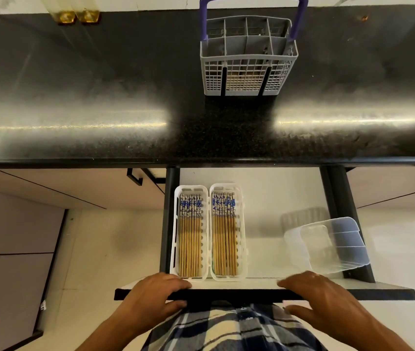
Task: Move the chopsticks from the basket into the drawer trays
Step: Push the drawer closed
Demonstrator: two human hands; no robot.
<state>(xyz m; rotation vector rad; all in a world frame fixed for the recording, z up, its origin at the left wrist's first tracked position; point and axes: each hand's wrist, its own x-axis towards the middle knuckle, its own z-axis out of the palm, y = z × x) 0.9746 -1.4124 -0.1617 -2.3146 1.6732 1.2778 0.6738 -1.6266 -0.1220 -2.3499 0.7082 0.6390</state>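
Observation:
A grey cutlery basket (248,69) with a purple handle stands on the black counter, and no chopsticks stick out of it. Below, the drawer (272,198) is pulled out. Two white trays sit side by side in its left part. The left tray (176,224) and the right tray (242,224) each hold several bamboo chopsticks (190,239) with blue-and-white tops. My left hand (154,295) grips the drawer's front panel (234,290) at its left. My right hand (328,297) rests on the same panel at its right.
A clear plastic container (338,244) lies tilted in the drawer's right part. Two bottles of yellow liquid (77,13) stand at the counter's back left. Cabinet fronts flank the drawer, with a black handle (135,177) at the left. My checked shirt fills the bottom edge.

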